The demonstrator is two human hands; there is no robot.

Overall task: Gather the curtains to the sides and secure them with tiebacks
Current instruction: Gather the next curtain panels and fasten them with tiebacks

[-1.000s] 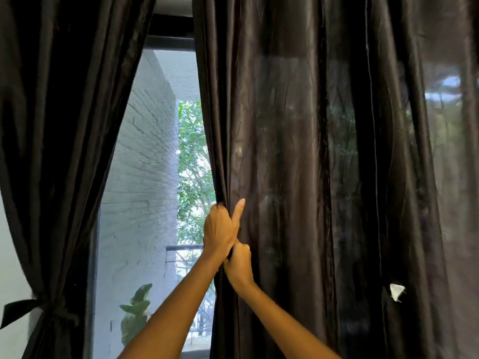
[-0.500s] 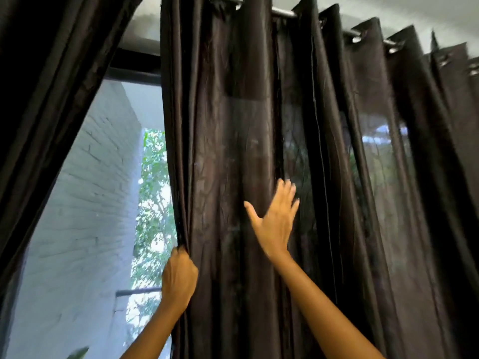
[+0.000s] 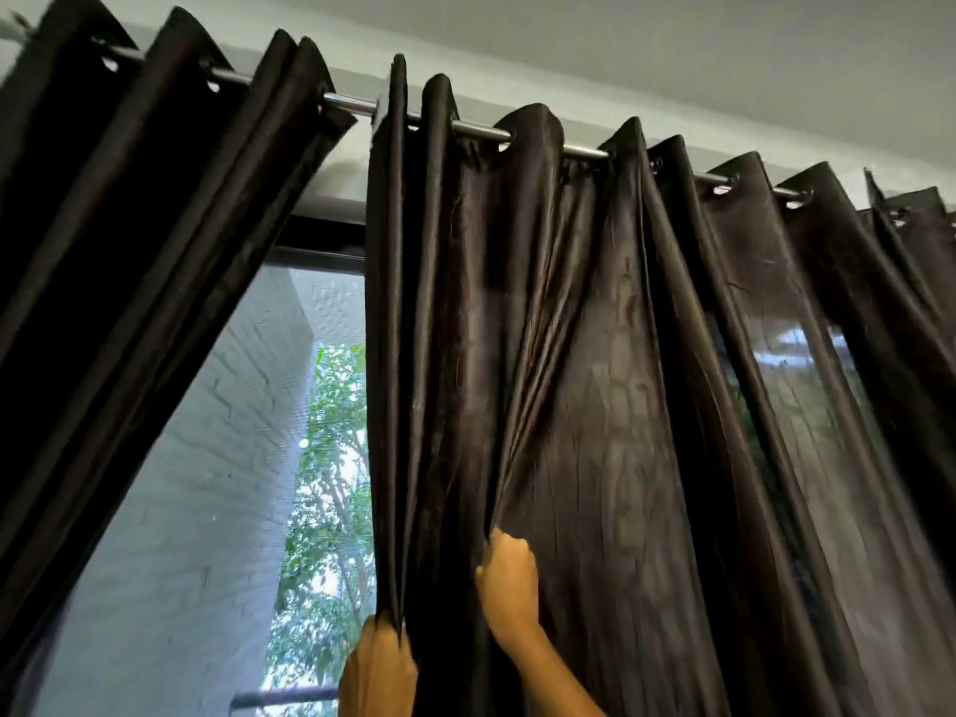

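The right curtain [image 3: 621,406], dark brown and shiny, hangs by eyelets from a metal rod [image 3: 341,103] and covers the window's right part. My left hand [image 3: 380,670] grips its inner edge near the bottom of the view. My right hand [image 3: 507,582] pinches a fold of the same curtain a little higher and to the right, and the cloth pulls tight from there up to the rod. The left curtain [image 3: 129,251] slants away to the lower left. No tieback shows in this view.
Between the curtains the window [image 3: 233,509] shows a white brick wall and green trees. A dark window frame [image 3: 320,240] runs under the rod. The grey ceiling [image 3: 672,54] fills the top of the view.
The view has tilted up from the curtain's middle to the rod. My right hand, flat on the cloth half a second ago, now pinches a fold. My left hand keeps hold of the edge.
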